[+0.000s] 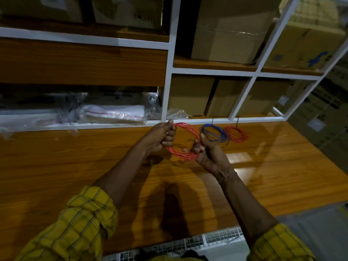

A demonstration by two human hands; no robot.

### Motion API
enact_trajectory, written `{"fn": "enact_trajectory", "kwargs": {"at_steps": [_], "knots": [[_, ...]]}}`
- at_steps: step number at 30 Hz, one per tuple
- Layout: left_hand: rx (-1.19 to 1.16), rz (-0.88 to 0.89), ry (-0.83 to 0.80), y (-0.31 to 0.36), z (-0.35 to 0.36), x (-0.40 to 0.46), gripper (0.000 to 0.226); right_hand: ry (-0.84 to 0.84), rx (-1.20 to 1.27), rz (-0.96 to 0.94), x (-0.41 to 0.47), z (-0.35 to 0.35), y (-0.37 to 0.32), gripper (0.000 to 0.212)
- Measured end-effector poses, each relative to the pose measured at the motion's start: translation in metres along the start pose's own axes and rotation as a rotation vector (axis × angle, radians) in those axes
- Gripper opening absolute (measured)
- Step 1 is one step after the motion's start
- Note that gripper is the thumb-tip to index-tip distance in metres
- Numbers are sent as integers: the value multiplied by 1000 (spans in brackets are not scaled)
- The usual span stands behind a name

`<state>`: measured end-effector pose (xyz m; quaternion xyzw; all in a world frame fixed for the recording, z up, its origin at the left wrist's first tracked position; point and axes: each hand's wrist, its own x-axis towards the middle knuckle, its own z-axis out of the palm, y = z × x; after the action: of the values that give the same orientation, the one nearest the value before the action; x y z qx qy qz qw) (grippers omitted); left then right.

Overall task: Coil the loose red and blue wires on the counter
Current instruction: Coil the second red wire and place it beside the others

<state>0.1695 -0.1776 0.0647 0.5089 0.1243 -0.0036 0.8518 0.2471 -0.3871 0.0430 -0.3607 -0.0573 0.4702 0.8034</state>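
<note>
Item: I am holding the red wire coil (185, 142) above the table (75, 166) with both arms stretched forward. Left hand (162, 135) is gripping its upper left arc, fingers curled round the strands; right hand (204, 150) is pinching its lower right arc. A blue coil (213, 133) and second red coil (236, 134) are lying just beyond, near the shelf edge (207, 120). Bare wood is stretching left and right.
</note>
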Motion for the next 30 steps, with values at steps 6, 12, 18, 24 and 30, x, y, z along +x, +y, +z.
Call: {"fn": "enact_trajectory", "kwargs": {"at_steps": [6, 12, 18, 24, 30], "knots": [[11, -51, 76, -18, 8, 13, 34, 105, -98, -32, 21, -20, -13, 36], [0, -44, 220, -30, 11, 31, 35, 168, -366, 77, 37, -60, -14, 45], [68, -16, 347, -21, -6, 31, 33, 576, -1046, -102, 79, -104, -8, 19], [140, -31, 399, -16, -16, 33, 34, 708, -1508, -51, 125, -98, 3, 36], [169, -69, 398, -16, -14, 32, 30, 953, -1580, -15, 145, -87, 20, 36]]}}
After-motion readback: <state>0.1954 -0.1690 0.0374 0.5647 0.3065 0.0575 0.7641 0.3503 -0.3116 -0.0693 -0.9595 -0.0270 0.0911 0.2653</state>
